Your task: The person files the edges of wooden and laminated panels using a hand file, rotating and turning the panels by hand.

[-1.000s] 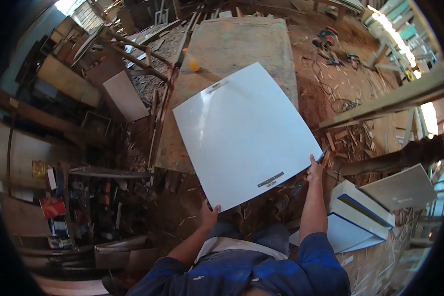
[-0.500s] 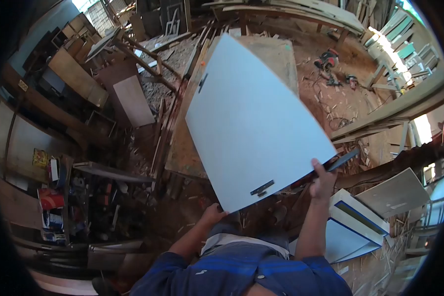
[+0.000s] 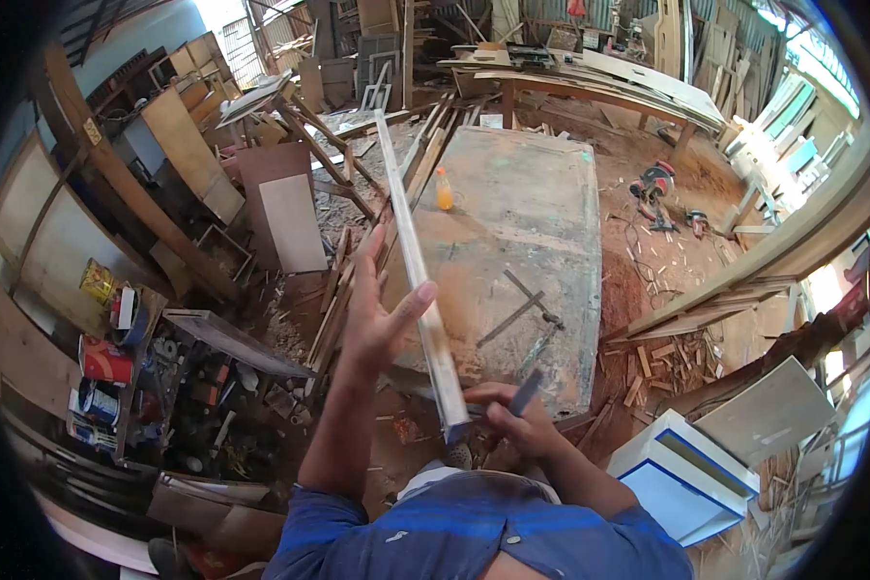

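The white panel (image 3: 418, 251) stands on edge, so its narrow pale edge faces me, running from upper left to lower right. My left hand (image 3: 379, 304) lies against its left side with the fingers stretched and spread and the thumb by the edge. Near the panel's lower end, my right hand (image 3: 512, 420) is closed round a dark flat tool (image 3: 527, 391); its fingertips reach the panel's right side. Behind the panel is a worn low table (image 3: 551, 222), bearing an orange bottle (image 3: 445, 191) and a dark metal square (image 3: 512, 319).
White blue-edged box pieces (image 3: 681, 483) stand at the lower right beside a leaning board (image 3: 764, 411). A wooden beam (image 3: 744, 261) crosses the right side. Power tools (image 3: 654, 188) lie on the floor. A cluttered shelf (image 3: 135, 377) is at the left, a long workbench (image 3: 599, 82) at the back.
The panel has turned from face-up to on edge, uncovering the tabletop, bottle and metal square. My left hand has moved up from its lower corner; my right hand has moved down and left.
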{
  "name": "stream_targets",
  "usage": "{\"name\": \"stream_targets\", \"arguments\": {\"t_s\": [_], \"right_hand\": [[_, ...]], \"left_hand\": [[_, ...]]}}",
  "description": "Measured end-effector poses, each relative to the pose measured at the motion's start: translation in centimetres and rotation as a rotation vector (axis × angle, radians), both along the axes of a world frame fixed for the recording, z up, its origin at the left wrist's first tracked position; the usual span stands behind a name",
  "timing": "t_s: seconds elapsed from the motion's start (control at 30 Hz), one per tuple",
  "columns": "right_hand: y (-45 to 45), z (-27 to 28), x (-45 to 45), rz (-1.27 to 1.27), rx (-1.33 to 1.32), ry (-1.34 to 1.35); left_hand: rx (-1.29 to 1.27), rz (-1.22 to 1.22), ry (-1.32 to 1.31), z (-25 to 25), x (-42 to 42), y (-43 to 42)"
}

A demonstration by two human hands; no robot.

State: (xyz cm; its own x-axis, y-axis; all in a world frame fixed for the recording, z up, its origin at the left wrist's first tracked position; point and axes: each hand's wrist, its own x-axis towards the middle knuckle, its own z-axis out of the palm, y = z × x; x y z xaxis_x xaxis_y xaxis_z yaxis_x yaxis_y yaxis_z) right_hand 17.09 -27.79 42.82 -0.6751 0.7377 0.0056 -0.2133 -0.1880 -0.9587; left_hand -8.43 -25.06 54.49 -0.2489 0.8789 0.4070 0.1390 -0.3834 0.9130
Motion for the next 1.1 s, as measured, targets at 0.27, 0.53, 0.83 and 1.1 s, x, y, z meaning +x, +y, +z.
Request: {"name": "stream_targets", "arguments": {"t_s": [0.27,0.53,0.83,1.1], "right_hand": [[1.5,-26.3,-10.4,-0.173,-0.229,-0.474],[0.1,-38.1,-12.3,0.098,-0.400,-0.762],[2.9,-35.0,-11.4,0.096,-0.127,-0.948],[5.1,-24.2,2.2,-0.092,0.036,-1.254]], "left_hand": [[-0.285,0.042,0.051,1.6,-9.7,-4.6],[-0.663,0.282,0.102,1.5,-22.0,-10.6],[-0.776,0.860,0.577,-18.2,-38.6,-20.2],[-0.587,0.692,-0.039,-35.3,-33.9,-23.9]]}}
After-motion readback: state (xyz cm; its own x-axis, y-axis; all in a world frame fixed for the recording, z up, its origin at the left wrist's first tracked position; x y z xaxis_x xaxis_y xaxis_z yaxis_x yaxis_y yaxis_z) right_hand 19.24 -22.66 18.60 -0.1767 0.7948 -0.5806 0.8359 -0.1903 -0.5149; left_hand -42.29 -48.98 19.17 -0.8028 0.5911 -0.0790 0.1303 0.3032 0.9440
